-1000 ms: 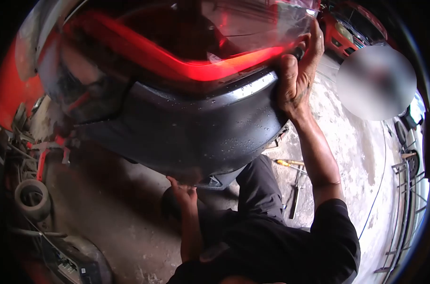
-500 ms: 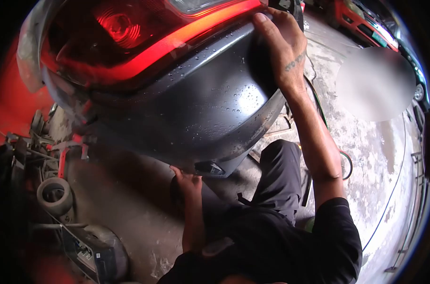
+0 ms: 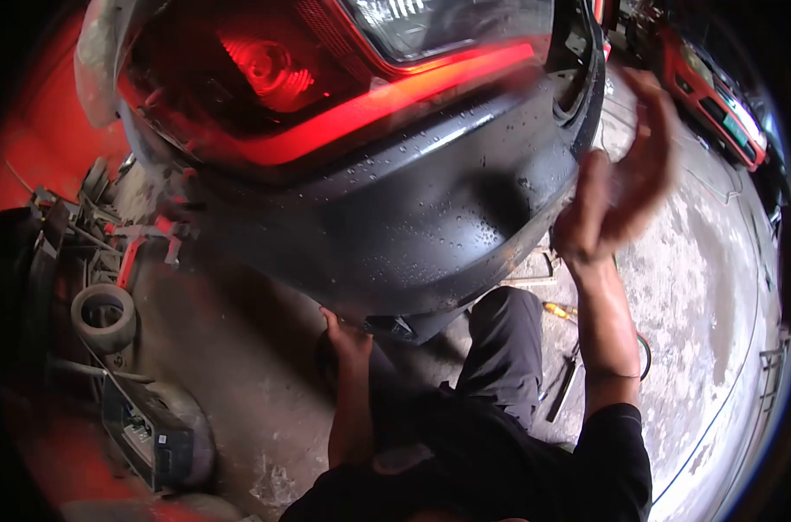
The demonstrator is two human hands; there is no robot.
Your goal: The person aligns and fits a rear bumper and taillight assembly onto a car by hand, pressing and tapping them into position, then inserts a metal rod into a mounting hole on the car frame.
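Note:
A dark grey bumper (image 3: 395,217), dotted with water drops, fills the upper middle under a lit red tail light (image 3: 326,130). My left hand (image 3: 347,337) is at the bumper's lower edge, its thumb side showing and the other fingers partly hidden beneath. Beside the bumper's right end, my right hand (image 3: 621,174) is raised and blurred, fingers apart from the thumb, holding nothing.
A roller-like ring (image 3: 104,318) and a black housing (image 3: 147,435) lie at the left, near a red-and-grey metal stand (image 3: 133,257). A yellow-handled tool (image 3: 560,311) lies on the floor (image 3: 700,287). A red car (image 3: 708,96) stands at the upper right.
My right hand has come off the bumper's upper right corner and moved right and down, its fingers opening. My left hand remains at the lower edge.

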